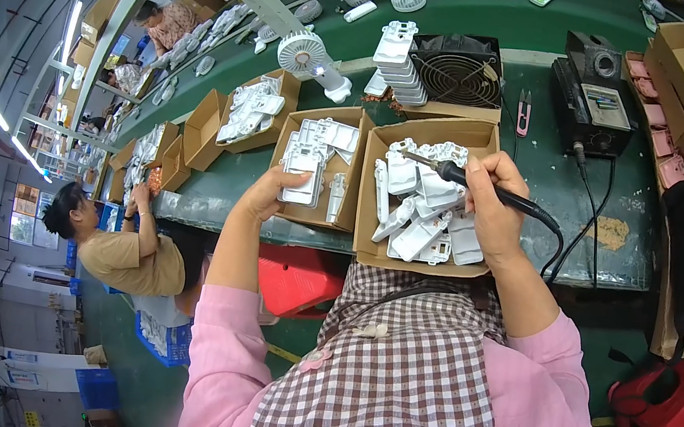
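My right hand (494, 204) is closed round a soldering iron (527, 205) with a black handle and cable. Its tip points left over a cardboard box (419, 266) heaped with white plastic housings (433, 194). At the left edge of a second cardboard box (306, 215), my left hand (263, 192) grips a white rectangular plastic case (301, 178), thumb on its face. More white plastic parts (341, 135) lie in that box behind the case. My left fingers are partly hidden beneath it.
A stack of white housings (402, 71) stands beside a black fan with a round grille (463, 79). Pink snips (523, 113) lie near a black soldering station (593, 110). Pink parts (660, 139) fill a box at right. A white handheld fan (313, 59) stands behind. Co-workers sit leftward.
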A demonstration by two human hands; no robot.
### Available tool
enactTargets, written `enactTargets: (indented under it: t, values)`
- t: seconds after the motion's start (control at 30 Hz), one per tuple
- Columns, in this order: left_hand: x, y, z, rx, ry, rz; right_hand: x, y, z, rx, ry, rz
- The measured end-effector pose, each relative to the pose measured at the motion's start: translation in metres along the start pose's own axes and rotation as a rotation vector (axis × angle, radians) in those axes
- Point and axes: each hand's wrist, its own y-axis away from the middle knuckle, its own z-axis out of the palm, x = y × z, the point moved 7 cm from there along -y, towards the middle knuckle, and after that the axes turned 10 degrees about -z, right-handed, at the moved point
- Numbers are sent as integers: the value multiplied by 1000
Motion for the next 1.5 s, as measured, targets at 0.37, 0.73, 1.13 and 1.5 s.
enactTargets:
  t: [0.37, 0.73, 1.13, 1.5]
  values:
    - [-18, -8, 41, -34, -56, -63, -2, 1, -1, -4, 17, 29]
    - [-14, 8, 12, -137, 386, 99, -3, 0, -3, -7, -24, 40]
    - [-19, 73, 70, -269, 806, 311, 6, -1, -14, 26, -289, 92]
    - [27, 8, 138, -40, 237, 373, 1, -6, -24, 151, -237, 2]
